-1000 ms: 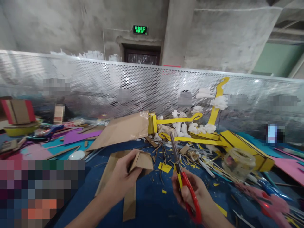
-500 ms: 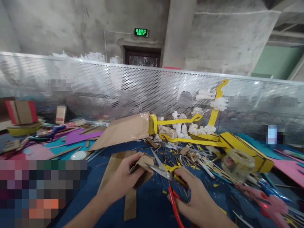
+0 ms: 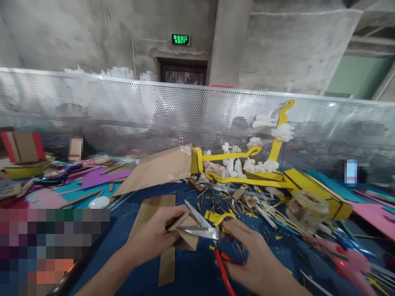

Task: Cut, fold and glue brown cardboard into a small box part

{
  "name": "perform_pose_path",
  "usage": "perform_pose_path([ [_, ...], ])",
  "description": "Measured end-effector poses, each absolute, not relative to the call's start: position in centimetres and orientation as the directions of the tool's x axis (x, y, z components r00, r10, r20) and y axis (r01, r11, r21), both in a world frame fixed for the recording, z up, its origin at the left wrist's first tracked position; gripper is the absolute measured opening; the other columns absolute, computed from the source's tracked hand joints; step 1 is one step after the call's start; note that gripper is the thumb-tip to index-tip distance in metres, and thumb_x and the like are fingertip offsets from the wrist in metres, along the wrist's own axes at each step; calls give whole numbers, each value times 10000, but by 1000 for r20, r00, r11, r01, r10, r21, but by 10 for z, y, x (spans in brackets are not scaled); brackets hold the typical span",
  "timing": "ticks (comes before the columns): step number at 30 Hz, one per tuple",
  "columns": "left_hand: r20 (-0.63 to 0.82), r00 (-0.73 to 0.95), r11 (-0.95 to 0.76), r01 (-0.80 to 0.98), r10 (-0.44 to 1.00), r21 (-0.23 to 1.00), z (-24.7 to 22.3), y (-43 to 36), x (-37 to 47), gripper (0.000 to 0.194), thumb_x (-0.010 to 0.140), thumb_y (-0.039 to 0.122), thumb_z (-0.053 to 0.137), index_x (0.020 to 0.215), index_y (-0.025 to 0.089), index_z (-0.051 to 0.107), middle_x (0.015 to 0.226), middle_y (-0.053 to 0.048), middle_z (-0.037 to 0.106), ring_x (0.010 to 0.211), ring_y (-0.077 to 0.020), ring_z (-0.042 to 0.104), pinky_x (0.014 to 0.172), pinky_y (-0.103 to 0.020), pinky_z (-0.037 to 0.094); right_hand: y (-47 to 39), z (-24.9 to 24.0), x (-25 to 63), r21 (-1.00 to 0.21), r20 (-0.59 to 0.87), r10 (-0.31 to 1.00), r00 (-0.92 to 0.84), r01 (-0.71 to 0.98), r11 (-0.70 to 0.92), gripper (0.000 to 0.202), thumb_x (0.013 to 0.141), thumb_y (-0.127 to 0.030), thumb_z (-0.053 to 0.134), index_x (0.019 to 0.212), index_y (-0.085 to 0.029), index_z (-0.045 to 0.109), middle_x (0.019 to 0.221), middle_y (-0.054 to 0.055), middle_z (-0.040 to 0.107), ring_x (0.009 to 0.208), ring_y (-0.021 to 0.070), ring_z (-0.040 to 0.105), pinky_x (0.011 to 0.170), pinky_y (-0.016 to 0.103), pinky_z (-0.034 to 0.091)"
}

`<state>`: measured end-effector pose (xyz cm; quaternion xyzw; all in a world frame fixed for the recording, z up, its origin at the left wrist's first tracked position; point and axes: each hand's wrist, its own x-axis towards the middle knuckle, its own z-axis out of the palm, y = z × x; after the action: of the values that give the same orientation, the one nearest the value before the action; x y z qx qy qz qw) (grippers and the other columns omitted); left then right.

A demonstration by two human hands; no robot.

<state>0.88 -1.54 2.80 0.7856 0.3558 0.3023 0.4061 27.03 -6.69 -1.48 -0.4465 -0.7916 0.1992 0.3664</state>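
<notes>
My left hand [image 3: 159, 228] grips a small folded piece of cardboard [image 3: 188, 240] above the blue table. In my right hand [image 3: 256, 250] is a pair of scissors [image 3: 212, 233] with one red and one yellow handle. The scissor blades are spread apart, pointing left; the lower one lies across the cardboard piece near my left fingers. Whether the far blade touches the cardboard I cannot tell. Below and behind my left hand lie flat cardboard strips [image 3: 166, 271] on the table.
Scraps and thin sticks litter the middle. A yellow cardboard build [image 3: 317, 193] with white fluff lies at the back right, near a clear tape roll [image 3: 307, 209] and a pink glue gun [image 3: 348, 257]. A larger cardboard sheet [image 3: 157, 168] leans behind; a perforated metal partition [image 3: 185, 107] stands beyond.
The scissors have moved a little left and turned, so the lower blade reaches farther across the cardboard. The cardboard piece has tilted slightly in my left hand. The view has shifted a little.
</notes>
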Motion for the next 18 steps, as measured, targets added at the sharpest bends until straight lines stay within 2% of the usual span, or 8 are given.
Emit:
perform_pose_path([
  [3, 200, 565, -448, 342, 800, 826, 28, -14, 9, 294, 782, 48, 501, 934, 191, 708, 891, 4, 730, 859, -170, 673, 768, -237, 521, -65, -18, 269, -652, 401, 853, -333, 550, 522, 298, 748, -138, 719, 1015, -220, 617, 973, 23, 649, 863, 208, 605, 759, 305, 477],
  [7, 216, 557, -454, 334, 802, 826, 24, -13, 8, 246, 803, 50, 515, 898, 188, 696, 873, 13, 725, 839, -154, 664, 742, -218, 508, -62, -21, 269, -631, 391, 860, -328, 585, 510, 219, 772, -203, 752, 937, -213, 608, 909, 18, 643, 787, 195, 577, 692, 290, 458],
  [11, 160, 553, -379, 308, 818, 873, 21, -13, 7, 232, 839, 63, 531, 924, 192, 704, 889, 14, 717, 811, -146, 682, 687, -201, 539, -63, -21, 271, -617, 370, 865, -340, 605, 502, 203, 780, -238, 770, 889, -211, 601, 857, 8, 634, 734, 176, 547, 645, 268, 435],
  [14, 113, 572, -314, 266, 813, 911, 23, -14, 5, 128, 885, 132, 573, 892, 185, 689, 878, 12, 709, 749, -137, 688, 620, -192, 554, -65, -21, 272, -607, 372, 857, -357, 605, 516, 208, 794, -274, 781, 834, -216, 585, 783, -19, 588, 667, 151, 502, 597, 250, 398],
  [18, 195, 585, -421, 279, 787, 863, 23, -12, -1, 80, 868, 139, 631, 822, 182, 680, 858, 11, 707, 794, -138, 683, 685, -192, 564, -66, -23, 271, -624, 373, 849, -374, 576, 528, 301, 792, -296, 815, 748, -223, 526, 721, -51, 525, 614, 123, 453, 561, 231, 354],
])
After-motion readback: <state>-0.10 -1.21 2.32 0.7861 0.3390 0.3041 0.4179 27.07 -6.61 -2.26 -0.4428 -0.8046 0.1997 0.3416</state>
